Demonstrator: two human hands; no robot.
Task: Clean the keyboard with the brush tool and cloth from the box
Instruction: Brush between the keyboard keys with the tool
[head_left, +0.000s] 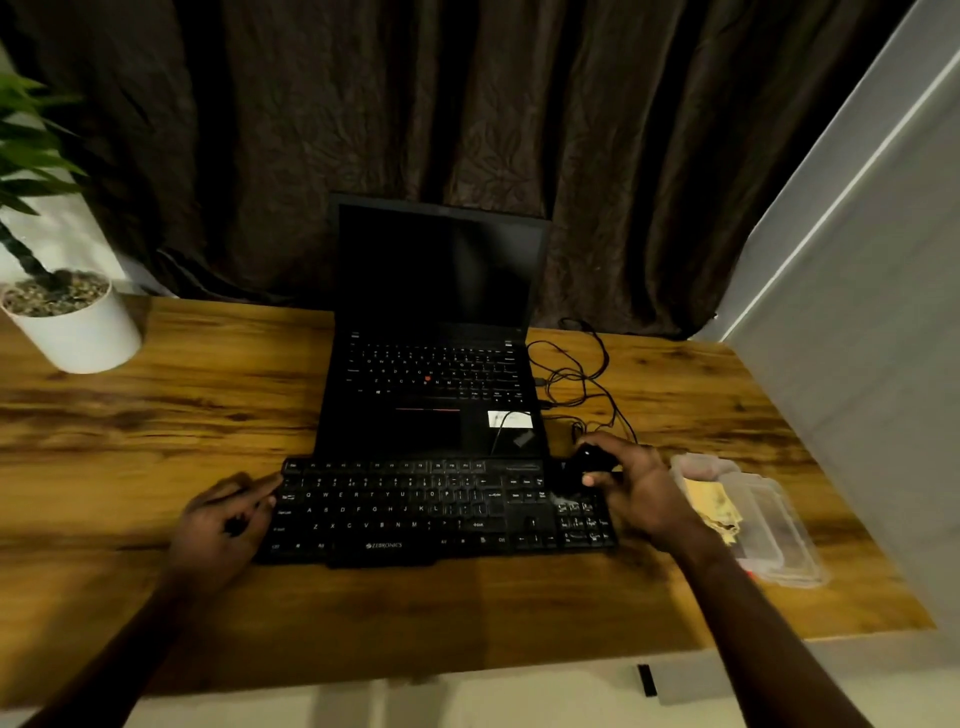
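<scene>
A black keyboard (415, 512) lies across the wooden desk in front of me. My left hand (223, 519) rests on its left end, fingers touching the edge and a small dark item tucked in the palm. My right hand (639, 493) hovers over the keyboard's upper right corner, shut on a black brush tool (584, 465) whose head sits near the number pad. To the right of that hand lies a clear plastic box (763, 525) with a yellow cloth (714, 506) inside.
An open black laptop (431, 384) stands right behind the keyboard. Tangled black cables (576, 379) lie to its right. A white plant pot (72, 322) sits at the far left. A grey wall panel (857, 338) borders the desk's right side.
</scene>
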